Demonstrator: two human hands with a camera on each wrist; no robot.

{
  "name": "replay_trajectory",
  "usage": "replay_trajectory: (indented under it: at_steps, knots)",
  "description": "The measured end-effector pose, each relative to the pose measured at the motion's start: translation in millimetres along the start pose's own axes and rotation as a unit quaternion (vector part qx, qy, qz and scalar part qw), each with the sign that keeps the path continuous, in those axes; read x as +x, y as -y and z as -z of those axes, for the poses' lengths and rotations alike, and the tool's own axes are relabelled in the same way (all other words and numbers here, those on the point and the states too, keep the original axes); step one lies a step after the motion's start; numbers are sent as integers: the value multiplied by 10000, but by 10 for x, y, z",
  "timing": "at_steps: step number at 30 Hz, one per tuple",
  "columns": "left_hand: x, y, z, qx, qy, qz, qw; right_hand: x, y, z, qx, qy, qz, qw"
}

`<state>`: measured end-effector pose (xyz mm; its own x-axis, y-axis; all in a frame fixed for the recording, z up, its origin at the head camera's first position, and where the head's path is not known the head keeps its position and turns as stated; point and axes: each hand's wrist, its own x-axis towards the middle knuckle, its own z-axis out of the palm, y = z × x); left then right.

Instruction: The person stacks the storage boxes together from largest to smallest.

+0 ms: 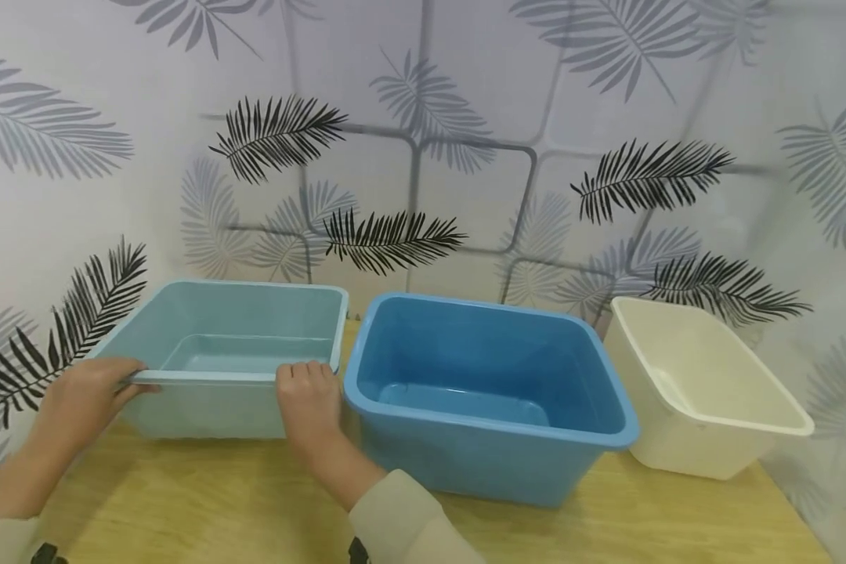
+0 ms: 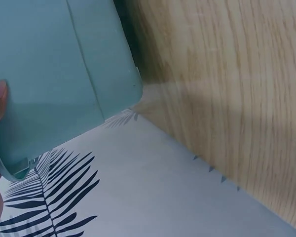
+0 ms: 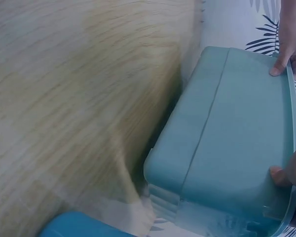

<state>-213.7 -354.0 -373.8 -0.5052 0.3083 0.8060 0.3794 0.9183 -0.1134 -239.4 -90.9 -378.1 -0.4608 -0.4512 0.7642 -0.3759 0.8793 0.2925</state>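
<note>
Head view: forward, down; wrist views: close, sharing teal bin.

A blue tub stood upright, open at the top, just to the right of the right hand. Farther right of that hand, past the blue tub, sat a cream tub, also upright. A wooden table spread below the hand and bore both tubs. Beyond the hand rose a pale wall printed with black and grey feathery leaves and thin lines.
</note>
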Motion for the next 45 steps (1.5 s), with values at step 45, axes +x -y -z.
replay_trajectory:
  at_steps: [45]
  knots:
    - [837,-160,826,246,170,623,9976,648,-557,892,665,-946,91,9933]
